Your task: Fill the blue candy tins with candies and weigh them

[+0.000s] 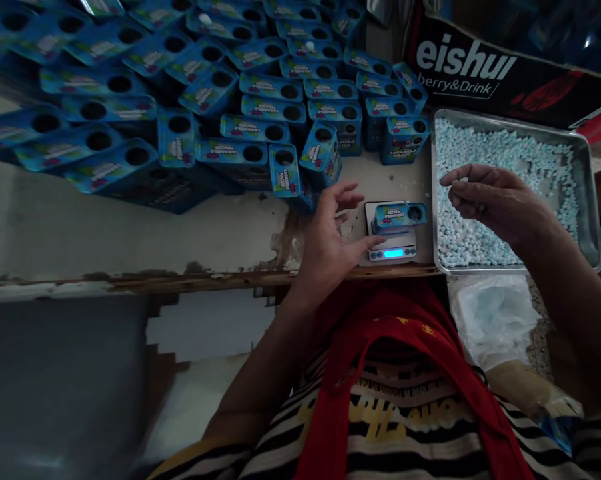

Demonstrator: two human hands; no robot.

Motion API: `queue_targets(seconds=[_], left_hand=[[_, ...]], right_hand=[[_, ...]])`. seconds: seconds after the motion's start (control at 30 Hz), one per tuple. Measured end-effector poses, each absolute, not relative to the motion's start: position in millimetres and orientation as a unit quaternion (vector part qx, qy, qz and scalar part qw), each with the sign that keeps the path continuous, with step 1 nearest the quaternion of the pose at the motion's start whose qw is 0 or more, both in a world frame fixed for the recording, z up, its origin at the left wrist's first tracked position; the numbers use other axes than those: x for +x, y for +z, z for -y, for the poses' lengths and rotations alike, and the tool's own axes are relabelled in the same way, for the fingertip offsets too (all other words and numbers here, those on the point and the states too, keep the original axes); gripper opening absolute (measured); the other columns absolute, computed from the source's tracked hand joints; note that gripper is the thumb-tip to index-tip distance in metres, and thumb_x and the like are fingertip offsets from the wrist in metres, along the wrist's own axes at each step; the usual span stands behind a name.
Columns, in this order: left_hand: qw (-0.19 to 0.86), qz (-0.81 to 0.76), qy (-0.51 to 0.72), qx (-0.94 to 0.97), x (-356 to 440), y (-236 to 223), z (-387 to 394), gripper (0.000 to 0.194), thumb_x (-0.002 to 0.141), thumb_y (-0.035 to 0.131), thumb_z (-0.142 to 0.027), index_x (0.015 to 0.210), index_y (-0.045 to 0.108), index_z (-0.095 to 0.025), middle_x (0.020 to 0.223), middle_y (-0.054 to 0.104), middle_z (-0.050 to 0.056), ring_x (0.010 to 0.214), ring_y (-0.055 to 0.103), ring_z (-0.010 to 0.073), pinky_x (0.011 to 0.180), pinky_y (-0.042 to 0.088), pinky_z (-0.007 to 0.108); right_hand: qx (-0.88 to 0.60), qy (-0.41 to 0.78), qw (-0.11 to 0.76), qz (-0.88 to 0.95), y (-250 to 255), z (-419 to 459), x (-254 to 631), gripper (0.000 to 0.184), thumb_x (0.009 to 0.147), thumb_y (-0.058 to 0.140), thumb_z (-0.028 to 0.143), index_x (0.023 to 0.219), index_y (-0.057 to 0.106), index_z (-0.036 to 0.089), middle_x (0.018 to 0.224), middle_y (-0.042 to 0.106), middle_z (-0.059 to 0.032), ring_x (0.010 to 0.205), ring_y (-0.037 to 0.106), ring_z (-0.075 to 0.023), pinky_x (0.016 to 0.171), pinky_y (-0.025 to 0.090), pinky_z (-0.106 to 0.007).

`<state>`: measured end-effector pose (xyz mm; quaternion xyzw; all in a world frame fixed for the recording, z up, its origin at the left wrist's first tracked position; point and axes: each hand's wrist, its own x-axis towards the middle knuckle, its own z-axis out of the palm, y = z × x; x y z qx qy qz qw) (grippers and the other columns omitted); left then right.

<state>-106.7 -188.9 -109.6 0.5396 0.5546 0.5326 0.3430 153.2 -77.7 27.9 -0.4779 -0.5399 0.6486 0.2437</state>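
Observation:
A small blue candy tin (399, 215) with a round hole lies on a pocket scale (393, 245) whose display glows blue. My left hand (330, 233) rests just left of the scale, fingers spread and empty, thumb touching the scale's front corner. My right hand (490, 200) hovers over a metal tray (593, 200) full of small pale blue candies (520, 157). Its fingers are pressed together in a pinch, and what they hold, if anything, is too small to make out.
A large pile of identical blue tins (260, 87) covers the table (130, 227) behind and left of the scale. A dark cardboard box (485, 70) stands behind the tray. A white plastic bag (495, 320) sits below the tray by my lap.

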Motion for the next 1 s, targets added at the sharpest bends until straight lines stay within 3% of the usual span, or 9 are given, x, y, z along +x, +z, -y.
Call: queue_targets(seconds=[0.17,0.27,0.33,0.4,0.5,0.6,0.67,0.8,1.0], left_hand=[[0.360,-0.561,0.541,0.512,-89.8,-122.5,178.7,0.086,0.073,0.105,-0.036,0.145,0.060,-0.029,0.143,0.073,0.011,0.138,0.071,0.0311,0.116,0.060,0.049],[0.376,-0.559,0.521,0.523,-82.5,-128.1,173.0,0.069,0.074,0.103,-0.027,0.134,0.068,-0.026,0.130,0.078,0.008,0.126,0.076,0.0282,0.111,0.062,0.042],[0.382,-0.555,0.502,0.543,-78.5,-127.7,168.5,0.052,0.081,0.098,-0.025,0.127,0.072,-0.023,0.118,0.081,0.006,0.111,0.079,0.0252,0.101,0.063,0.036],[0.359,-0.542,0.491,0.580,-74.3,-120.2,162.6,0.041,0.087,0.091,-0.022,0.124,0.074,-0.022,0.112,0.081,0.005,0.105,0.078,0.0240,0.097,0.063,0.034],[0.266,-0.496,0.467,0.682,-63.9,-92.3,151.3,0.036,0.092,0.081,-0.013,0.126,0.078,-0.024,0.123,0.081,0.006,0.119,0.076,0.0269,0.114,0.060,0.043],[0.181,-0.427,0.429,0.775,-44.6,-56.5,137.2,0.028,0.102,0.071,-0.014,0.123,0.081,-0.031,0.130,0.081,0.004,0.135,0.071,0.0276,0.140,0.032,0.063],[0.163,-0.383,0.406,0.814,-29.3,-40.9,125.8,0.024,0.107,0.068,-0.019,0.120,0.082,-0.034,0.129,0.081,0.002,0.139,0.069,0.0262,0.143,0.023,0.067],[0.137,-0.377,0.373,0.837,-9.3,-40.2,102.5,0.027,0.103,0.070,-0.014,0.117,0.083,-0.033,0.125,0.080,0.005,0.135,0.069,0.0286,0.131,0.045,0.057],[0.083,-0.413,0.382,0.822,-11.5,-50.4,100.0,0.032,0.105,0.065,-0.016,0.119,0.085,-0.036,0.127,0.079,0.005,0.136,0.065,0.0310,0.126,0.043,0.054]], right_hand=[[-0.487,0.640,0.259,0.535,32.4,81.2,149.0,0.018,0.092,0.093,0.031,0.096,0.078,0.021,0.073,0.062,-0.0003,0.061,0.048,-0.0099,0.051,0.039,-0.021],[-0.499,0.632,0.288,0.518,32.6,77.4,161.9,0.018,0.088,0.093,0.031,0.095,0.079,0.022,0.075,0.064,-0.0003,0.063,0.050,-0.0107,0.053,0.041,-0.022],[-0.509,0.597,0.306,0.539,25.8,75.4,179.6,0.016,0.086,0.092,0.031,0.093,0.081,0.023,0.083,0.070,-0.0023,0.075,0.059,-0.0135,0.062,0.048,-0.022],[-0.528,0.536,0.316,0.578,11.2,76.9,199.0,0.021,0.080,0.097,0.029,0.095,0.082,0.025,0.101,0.078,-0.0038,0.099,0.068,-0.0186,0.077,0.055,-0.025],[-0.549,0.496,0.366,0.564,-21.3,86.6,215.1,0.037,0.074,0.103,0.032,0.105,0.082,0.030,0.127,0.079,-0.0019,0.124,0.068,-0.0225,0.092,0.059,-0.029],[-0.526,0.601,0.434,0.417,-51.5,96.9,207.2,0.036,0.086,0.093,0.054,0.107,0.078,0.028,0.115,0.081,-0.0034,0.107,0.073,-0.0205,0.089,0.061,-0.032],[-0.486,0.686,0.449,0.302,-63.8,100.1,195.3,0.038,0.095,0.081,0.062,0.105,0.076,0.026,0.101,0.079,-0.0034,0.091,0.073,-0.0196,0.080,0.062,-0.032],[-0.413,0.752,0.494,0.139,-74.5,100.5,180.0,0.026,0.102,0.074,0.052,0.101,0.069,0.026,0.087,0.076,-0.0016,0.084,0.072,-0.0214,0.078,0.065,-0.035],[-0.396,0.790,0.467,0.026,-86.2,96.7,181.8,0.021,0.108,0.066,0.044,0.101,0.067,0.024,0.083,0.075,-0.0044,0.081,0.072,-0.0227,0.077,0.067,-0.035]])
